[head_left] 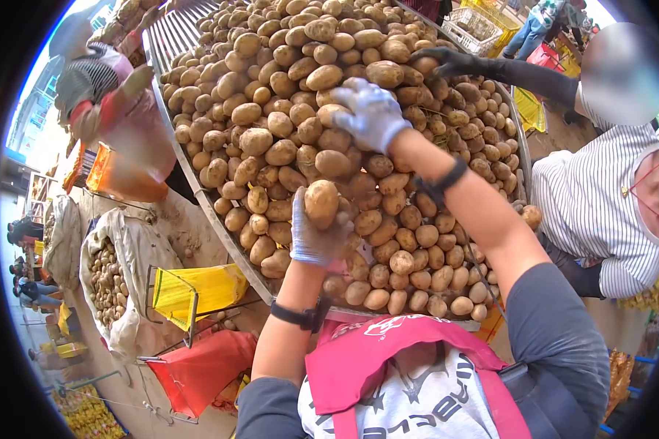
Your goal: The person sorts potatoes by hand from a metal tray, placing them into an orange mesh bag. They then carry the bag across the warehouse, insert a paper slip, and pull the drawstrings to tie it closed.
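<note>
My left hand [316,243], in a grey-white glove, is closed around a large potato [321,203] and holds it up above the near part of the heap. My right hand [377,117], gloved in white and pale blue and slightly blurred, reaches to the middle of the heap. Its fingers and thumb close on another potato [331,115]. Around both hands lies a deep heap of potatoes [278,124], brown and dusty, on a slatted metal table [216,223] with a raised rim.
A co-worker's dark-gloved hand [447,62] touches the heap at the right. Another person [113,110] stands across the left side. Yellow bags [198,289] and a red bag [205,369] hang on frames at the left, near a white sack [135,249] of potatoes. Crates [472,31] stand at the back.
</note>
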Available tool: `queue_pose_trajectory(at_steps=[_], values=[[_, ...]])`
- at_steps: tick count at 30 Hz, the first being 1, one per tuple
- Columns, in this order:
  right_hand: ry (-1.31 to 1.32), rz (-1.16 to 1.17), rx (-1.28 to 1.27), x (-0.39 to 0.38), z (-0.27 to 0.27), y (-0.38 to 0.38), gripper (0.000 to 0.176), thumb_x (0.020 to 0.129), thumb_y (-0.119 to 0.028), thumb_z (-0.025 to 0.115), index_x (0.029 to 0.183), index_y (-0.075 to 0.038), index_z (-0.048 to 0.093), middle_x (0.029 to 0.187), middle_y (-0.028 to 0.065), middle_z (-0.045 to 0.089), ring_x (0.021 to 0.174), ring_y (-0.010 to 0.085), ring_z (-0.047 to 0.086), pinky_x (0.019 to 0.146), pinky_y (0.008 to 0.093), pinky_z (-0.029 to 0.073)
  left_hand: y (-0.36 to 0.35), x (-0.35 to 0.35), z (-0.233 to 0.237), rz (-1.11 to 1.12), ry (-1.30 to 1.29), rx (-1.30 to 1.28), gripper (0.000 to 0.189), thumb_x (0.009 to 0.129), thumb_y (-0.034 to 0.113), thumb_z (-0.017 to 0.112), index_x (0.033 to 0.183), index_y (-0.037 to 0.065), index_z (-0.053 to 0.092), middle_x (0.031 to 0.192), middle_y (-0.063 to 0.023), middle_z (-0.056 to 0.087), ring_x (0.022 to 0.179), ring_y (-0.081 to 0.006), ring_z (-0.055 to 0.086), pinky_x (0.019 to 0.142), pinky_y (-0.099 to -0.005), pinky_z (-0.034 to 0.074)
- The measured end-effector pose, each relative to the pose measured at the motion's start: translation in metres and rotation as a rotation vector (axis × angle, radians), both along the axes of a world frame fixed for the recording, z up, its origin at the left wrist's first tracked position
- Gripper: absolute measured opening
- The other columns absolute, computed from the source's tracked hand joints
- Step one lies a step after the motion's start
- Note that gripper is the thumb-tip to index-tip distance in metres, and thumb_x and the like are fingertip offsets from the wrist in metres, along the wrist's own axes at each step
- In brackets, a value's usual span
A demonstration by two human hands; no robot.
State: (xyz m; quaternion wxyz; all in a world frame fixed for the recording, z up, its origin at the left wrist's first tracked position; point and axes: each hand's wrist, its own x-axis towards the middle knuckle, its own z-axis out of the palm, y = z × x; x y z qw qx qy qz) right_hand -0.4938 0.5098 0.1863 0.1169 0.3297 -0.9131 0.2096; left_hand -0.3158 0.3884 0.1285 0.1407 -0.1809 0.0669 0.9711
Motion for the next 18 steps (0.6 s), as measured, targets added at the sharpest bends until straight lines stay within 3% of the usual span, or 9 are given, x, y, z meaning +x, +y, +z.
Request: queue_pose_trajectory(at_steps=[2, 4, 5, 8, 10, 12, 13, 14, 18], values=[[-0.379, -0.004, 0.147, -0.025, -0.016, -0.023, 0.053, 0.080, -0.043, 0.060, 0.126, -0.018, 0.049, 0.120, 0.0169, 0.052, 0.109, 0.0359, 0.053, 0.092, 0.0444, 0.042, 0.000, 0.006, 0.010, 0.142, -0.251, -0.158, 0.037, 0.087, 0.042, 0.048, 0.101, 0.010, 0.059, 0.088, -0.0071, 0.062, 0.079, -0.0235, 0.060, 0.066, -0.0343, 0.053], [-0.304, -0.096, 0.261, -0.014, -0.029, -0.035, 0.059, 0.081, -0.043, 0.059, 0.132, -0.019, 0.041, 0.121, 0.0195, 0.050, 0.111, 0.0362, 0.052, 0.093, 0.0443, 0.043, -0.015, 0.017, -0.009, 0.144, -0.037, -0.273, 0.036, 0.084, 0.035, 0.051, 0.104, 0.004, 0.057, 0.099, -0.0132, 0.062, 0.089, -0.0261, 0.060, 0.079, -0.0395, 0.052], [-0.321, -0.197, 0.129, -0.013, -0.042, -0.043, 0.057, 0.080, -0.041, 0.059, 0.131, -0.019, 0.043, 0.116, 0.0219, 0.052, 0.109, 0.0371, 0.054, 0.091, 0.0448, 0.044, -0.021, 0.023, -0.010, 0.142, -0.003, -0.284, 0.035, 0.083, 0.030, 0.052, 0.105, 0.004, 0.055, 0.100, -0.0136, 0.062, 0.090, -0.0266, 0.060, 0.079, -0.0408, 0.052], [-1.156, 0.052, -0.579, 0.007, -0.033, -0.027, 0.050, 0.089, -0.038, 0.051, 0.128, -0.008, 0.043, 0.109, 0.0163, 0.058, 0.098, 0.0289, 0.060, 0.082, 0.0390, 0.051, -0.043, 0.048, 0.000, 0.195, -0.114, -0.367, 0.043, 0.076, 0.011, 0.046, 0.118, 0.003, 0.048, 0.101, -0.0159, 0.061, 0.096, -0.0286, 0.060, 0.080, -0.0422, 0.053], [-1.779, 0.524, -0.982, 0.035, -0.038, -0.022, 0.050, 0.091, -0.040, 0.050, 0.127, -0.005, 0.043, 0.110, 0.0141, 0.058, 0.095, 0.0250, 0.061, 0.080, 0.0371, 0.052, -0.053, 0.061, -0.020, 0.121, 0.133, -0.340, 0.043, 0.082, 0.016, 0.048, 0.122, 0.003, 0.046, 0.107, -0.0148, 0.060, 0.098, -0.0280, 0.060, 0.083, -0.0390, 0.052], [-1.854, 0.287, -1.205, 0.080, -0.038, -0.016, 0.054, 0.090, -0.043, 0.052, 0.126, -0.004, 0.043, 0.113, 0.0125, 0.058, 0.096, 0.0228, 0.060, 0.081, 0.0382, 0.053, -0.040, 0.057, -0.012, 0.107, 0.140, -0.455, 0.045, 0.085, 0.024, 0.051, 0.125, 0.002, 0.044, 0.111, -0.0129, 0.058, 0.101, -0.0252, 0.059, 0.084, -0.0354, 0.051], [-1.938, 0.377, -1.242, 0.099, -0.046, -0.016, 0.050, 0.092, -0.039, 0.050, 0.127, -0.005, 0.043, 0.116, 0.0114, 0.057, 0.102, 0.0224, 0.058, 0.084, 0.0388, 0.051, -0.032, 0.054, -0.002, 0.103, 0.145, -0.519, 0.047, 0.087, 0.028, 0.052, 0.126, 0.002, 0.044, 0.114, -0.0120, 0.057, 0.102, -0.0238, 0.058, 0.085, -0.0337, 0.051], [-1.449, 0.258, -1.125, 0.131, -0.032, -0.026, 0.034, 0.094, -0.029, 0.047, 0.120, -0.007, 0.052, 0.114, 0.0063, 0.057, 0.104, 0.0195, 0.056, 0.092, 0.0317, 0.045, -0.026, 0.053, 0.018, 0.082, 0.220, -0.616, 0.053, 0.087, 0.031, 0.058, 0.129, 0.003, 0.042, 0.119, -0.0087, 0.054, 0.106, -0.0189, 0.055, 0.088, -0.0308, 0.048], [-0.844, 0.299, -0.672, 0.164, -0.048, -0.032, 0.032, 0.093, -0.023, 0.047, 0.120, -0.006, 0.052, 0.123, 0.0105, 0.050, 0.121, 0.0206, 0.042, 0.099, 0.0312, 0.038, -0.022, 0.074, 0.006, 0.202, 0.252, -1.052, 0.057, 0.078, 0.014, 0.069, 0.127, 0.003, 0.043, 0.116, -0.0096, 0.054, 0.106, -0.0163, 0.054, 0.091, -0.0291, 0.045]])
